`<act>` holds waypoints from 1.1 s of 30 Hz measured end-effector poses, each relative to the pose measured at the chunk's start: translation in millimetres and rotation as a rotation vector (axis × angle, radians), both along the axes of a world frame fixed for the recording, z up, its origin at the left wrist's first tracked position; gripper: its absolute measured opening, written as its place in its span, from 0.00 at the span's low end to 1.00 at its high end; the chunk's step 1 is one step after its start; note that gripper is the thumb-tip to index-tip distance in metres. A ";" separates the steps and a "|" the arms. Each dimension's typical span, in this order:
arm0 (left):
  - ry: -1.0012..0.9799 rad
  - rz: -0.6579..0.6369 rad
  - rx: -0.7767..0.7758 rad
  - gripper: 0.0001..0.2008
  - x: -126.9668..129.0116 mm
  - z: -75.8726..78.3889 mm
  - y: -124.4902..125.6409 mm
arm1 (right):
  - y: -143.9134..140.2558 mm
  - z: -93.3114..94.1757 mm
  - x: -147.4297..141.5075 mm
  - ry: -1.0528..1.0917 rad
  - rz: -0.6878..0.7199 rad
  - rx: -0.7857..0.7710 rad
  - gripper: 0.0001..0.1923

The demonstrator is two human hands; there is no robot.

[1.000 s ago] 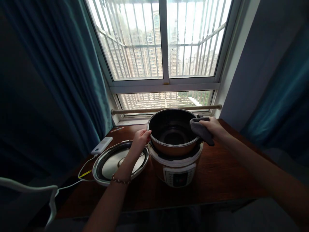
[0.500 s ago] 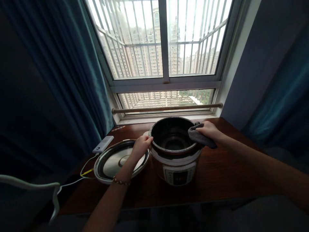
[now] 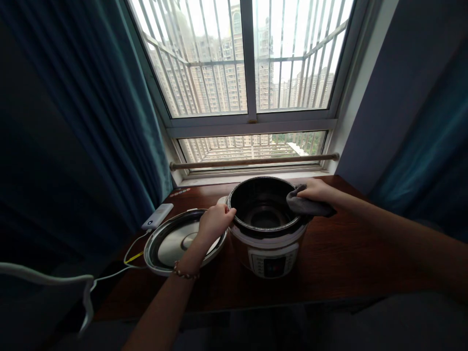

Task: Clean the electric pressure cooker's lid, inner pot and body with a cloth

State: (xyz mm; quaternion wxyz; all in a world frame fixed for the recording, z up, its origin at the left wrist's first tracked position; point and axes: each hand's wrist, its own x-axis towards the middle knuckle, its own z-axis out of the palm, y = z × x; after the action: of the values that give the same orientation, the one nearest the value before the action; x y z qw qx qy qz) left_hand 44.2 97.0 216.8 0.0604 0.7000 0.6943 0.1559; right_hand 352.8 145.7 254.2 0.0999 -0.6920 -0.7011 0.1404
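A white and brown electric pressure cooker (image 3: pixel 274 263) stands on the wooden table without its lid. Its dark inner pot (image 3: pixel 261 204) sits inside, rim raised a little above the housing. My left hand (image 3: pixel 216 222) pinches the pot's rim on the left side. On the right, my right hand (image 3: pixel 315 191) is closed around a grey cloth (image 3: pixel 310 206), which is folded over the right part of the rim. The round lid (image 3: pixel 173 243) lies inner side up on the table, partly hidden behind my left forearm.
A white power bank (image 3: pixel 157 216) with a cable lies left of the lid. Along the left edge a white curved stand or tube (image 3: pixel 47 279) sticks in. Behind the wooden table (image 3: pixel 347 243) are a barred window and a horizontal rail (image 3: pixel 252 162); blue curtains (image 3: pixel 120 122) hang at the side.
My right hand and the cloth have shifted slightly right along the pot's rim, the cloth's loose end swinging outward. My left hand keeps its hold on the rim. The view has moved slightly.
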 end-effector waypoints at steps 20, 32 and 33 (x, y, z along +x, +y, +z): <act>0.281 -0.052 0.287 0.20 6.0 -4.4 0.3 | -5.5 -8.1 -25.6 -0.477 0.227 0.211 0.16; 0.243 -0.088 0.264 0.20 6.7 -2.9 5.2 | -9.1 -16.6 -33.7 -0.501 0.143 0.250 0.16; 0.240 -0.084 0.267 0.20 6.8 -3.4 3.8 | -9.6 -16.7 -33.8 -0.499 0.141 0.254 0.15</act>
State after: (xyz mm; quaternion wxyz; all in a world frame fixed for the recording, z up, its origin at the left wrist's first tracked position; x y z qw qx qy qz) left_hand 51.0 100.8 213.4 -0.1098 0.7438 0.6397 0.1596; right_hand 319.0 136.0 237.4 0.0001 -0.6367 -0.7623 -0.1163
